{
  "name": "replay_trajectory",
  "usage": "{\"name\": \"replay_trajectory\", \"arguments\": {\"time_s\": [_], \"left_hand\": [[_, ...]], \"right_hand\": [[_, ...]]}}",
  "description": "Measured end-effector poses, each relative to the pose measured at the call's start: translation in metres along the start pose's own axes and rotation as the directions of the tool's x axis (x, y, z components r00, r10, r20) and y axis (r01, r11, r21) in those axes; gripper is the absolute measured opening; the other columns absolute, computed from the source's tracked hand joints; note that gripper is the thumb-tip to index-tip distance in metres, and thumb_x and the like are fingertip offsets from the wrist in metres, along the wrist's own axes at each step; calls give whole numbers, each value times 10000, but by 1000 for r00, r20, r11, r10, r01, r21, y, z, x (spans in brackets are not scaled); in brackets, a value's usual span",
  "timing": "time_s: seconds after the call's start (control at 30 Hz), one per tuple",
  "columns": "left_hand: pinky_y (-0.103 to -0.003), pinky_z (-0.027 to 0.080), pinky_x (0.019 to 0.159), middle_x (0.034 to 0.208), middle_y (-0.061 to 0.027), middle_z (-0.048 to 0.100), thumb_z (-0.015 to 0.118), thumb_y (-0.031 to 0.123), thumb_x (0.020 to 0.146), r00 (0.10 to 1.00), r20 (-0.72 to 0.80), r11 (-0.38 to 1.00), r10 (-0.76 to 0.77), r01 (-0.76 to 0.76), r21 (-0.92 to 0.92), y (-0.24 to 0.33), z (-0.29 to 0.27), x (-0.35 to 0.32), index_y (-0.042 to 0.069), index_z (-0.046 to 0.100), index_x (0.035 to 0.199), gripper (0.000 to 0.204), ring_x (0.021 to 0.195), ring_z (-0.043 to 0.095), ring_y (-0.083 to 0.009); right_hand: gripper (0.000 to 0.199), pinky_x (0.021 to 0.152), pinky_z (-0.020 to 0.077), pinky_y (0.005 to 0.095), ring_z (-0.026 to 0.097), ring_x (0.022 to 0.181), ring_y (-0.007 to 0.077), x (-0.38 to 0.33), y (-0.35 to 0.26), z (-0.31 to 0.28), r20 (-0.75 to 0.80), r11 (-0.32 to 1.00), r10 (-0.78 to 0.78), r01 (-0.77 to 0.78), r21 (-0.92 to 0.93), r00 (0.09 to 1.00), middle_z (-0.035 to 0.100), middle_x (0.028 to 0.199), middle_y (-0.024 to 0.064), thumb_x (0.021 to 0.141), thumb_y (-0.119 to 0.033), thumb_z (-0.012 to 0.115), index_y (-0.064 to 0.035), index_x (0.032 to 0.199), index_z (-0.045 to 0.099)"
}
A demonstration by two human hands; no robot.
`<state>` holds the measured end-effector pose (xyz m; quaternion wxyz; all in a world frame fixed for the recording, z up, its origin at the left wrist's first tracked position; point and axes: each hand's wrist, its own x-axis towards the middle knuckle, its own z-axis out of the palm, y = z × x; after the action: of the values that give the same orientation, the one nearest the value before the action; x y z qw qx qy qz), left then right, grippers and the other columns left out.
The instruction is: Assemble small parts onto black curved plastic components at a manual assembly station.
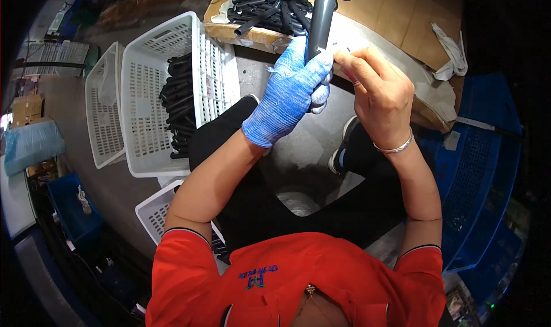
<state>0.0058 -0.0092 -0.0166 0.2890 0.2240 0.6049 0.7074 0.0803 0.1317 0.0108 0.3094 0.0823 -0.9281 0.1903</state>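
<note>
My left hand point(290, 97), in a blue knit glove, is wrapped round the lower end of a dark grey metal tube point(323, 17). The tube points away from me and runs out past the top edge of the view. Right beside the gloved thumb, my bare right hand point(383, 92) has its thumb and forefinger pinched together close to the tube's end. Whatever lies in that pinch is too small to make out. Several black tubular parts point(275, 11) are heaped just beyond my left hand.
A cardboard sheet point(396, 11) spreads across the far side, with crumpled white wrapping point(450, 51) on it. To the left, a white plastic basket point(135, 149) holds a stack of black parts point(179, 106). Blue plastic crates point(473, 178) stand on the right.
</note>
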Motion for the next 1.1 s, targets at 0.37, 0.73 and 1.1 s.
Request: {"name": "replay_trajectory", "arguments": {"time_s": [0.37,0.73,1.1], "left_hand": [[-186,374,488,756,-11,486,510,95,880,995,26,969,-93,96,-226,8,13,-1,77,353,1316,464,565,449,-58],[-202,385,500,778,-16,482,520,125,850,991,24,978,-135,137,-159,7,18,-6,61,333,1328,517,571,448,-67],[-188,373,480,764,-10,467,493,93,870,989,78,959,-130,145,-242,12,17,-2,66,341,1318,474,552,432,-57]], "right_hand": [[216,722,446,206,546,793,61,-1,9,16,263,568,508,-548,614,821,599,890,14,882,-138,605,31,1015,586],[292,753,453,206,558,820,74,-3,20,13,523,195,434,-644,740,733,608,924,31,854,-137,636,40,1081,583],[198,609,447,203,548,663,57,4,17,12,411,338,486,-599,726,772,623,760,11,846,-118,614,57,934,642]]}}
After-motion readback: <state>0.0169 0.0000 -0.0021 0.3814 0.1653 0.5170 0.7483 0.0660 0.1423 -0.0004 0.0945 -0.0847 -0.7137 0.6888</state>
